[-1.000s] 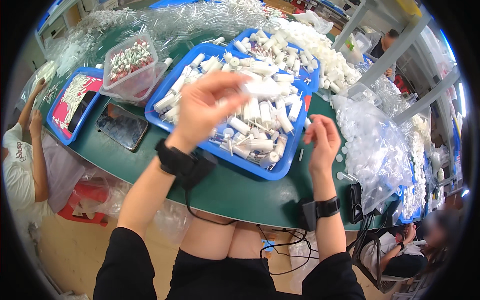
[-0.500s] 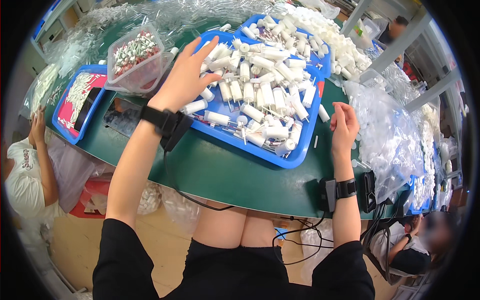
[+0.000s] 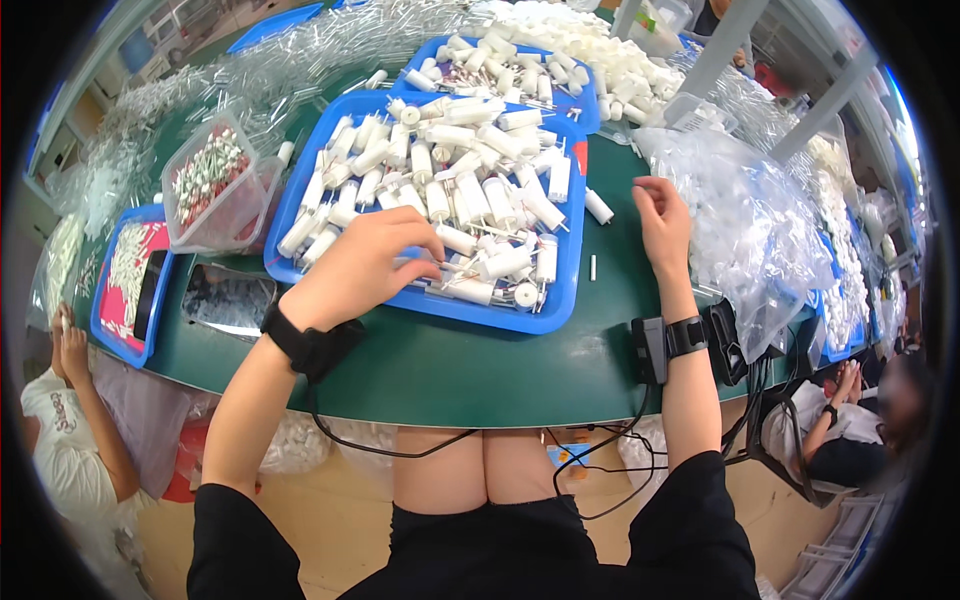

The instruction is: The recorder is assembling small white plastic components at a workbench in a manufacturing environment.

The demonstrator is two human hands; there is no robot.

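My left hand (image 3: pixel 375 262) reaches over the near left part of a blue tray (image 3: pixel 540 322). Its fingers bend downward with the thumb apart, and no held part shows. Heaped in that tray are white cylindrical parts (image 3: pixel 437 200), several with thin pins sticking out. My right hand (image 3: pixel 663 225) hovers above the green table to the tray's right, fingers curled in. Whatever it may hold is hidden. Near it on the table are one loose white cylinder (image 3: pixel 598 206) and a thin white stick (image 3: pixel 593 267).
Left of the tray are a clear plastic tub (image 3: pixel 213 185) of small red-and-white parts, a phone (image 3: pixel 230 298) and a small blue tray (image 3: pixel 100 318). Another filled blue tray (image 3: pixel 590 112) adjoins behind. Plastic bags (image 3: pixel 735 230) lie at right. Other people sit on both sides.
My left hand has come down and nearer, from the tray's far left edge to its near left part, fingers now more bent. My right hand stays beside the tray, fingers curled. The view has shifted.
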